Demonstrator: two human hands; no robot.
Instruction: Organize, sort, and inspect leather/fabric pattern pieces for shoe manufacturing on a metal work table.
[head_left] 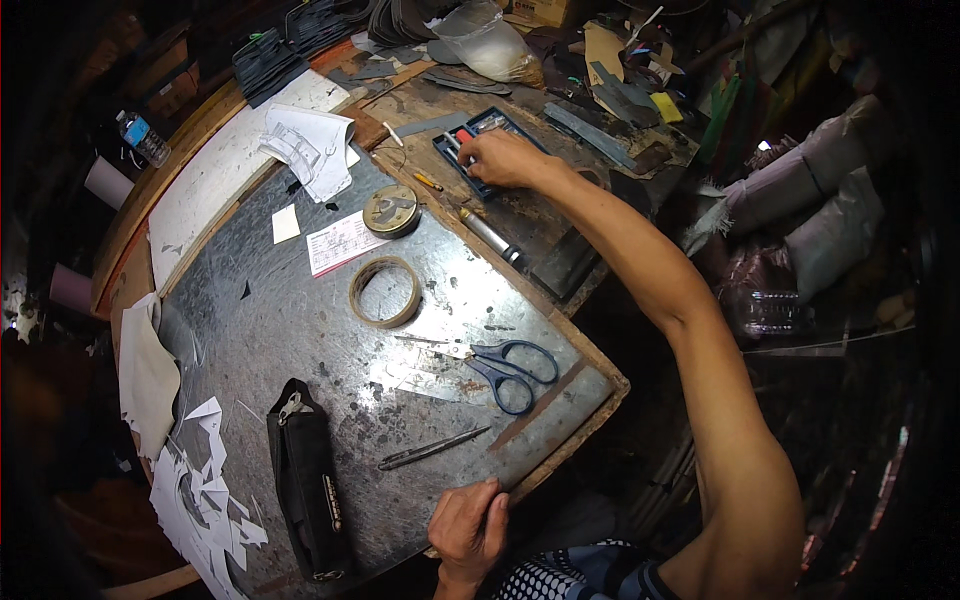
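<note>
My right hand point(505, 160) reaches to the far side, over a small blue tray point(472, 182) of tools. Its fingers are curled down beside a small red item point(463, 136), and what they grip is hidden. Close to me, my left hand point(467, 527) rests loosely closed at the near edge of the metal-topped table point(300, 350), with nothing showing in it. Near it lie a dark pen-like tool point(435, 449) and blue-handled scissors point(505, 373). A black zippered pouch point(305, 480) lies to its left.
A roll of tape point(385, 292), a round tin point(391, 210), a printed slip point(342, 243) and a metal cylinder point(490, 237) lie mid-table. Cut paper scraps point(205, 500) cover the left edge. Dark cut pieces point(268, 66) and a plastic bag point(488, 42) are at the back.
</note>
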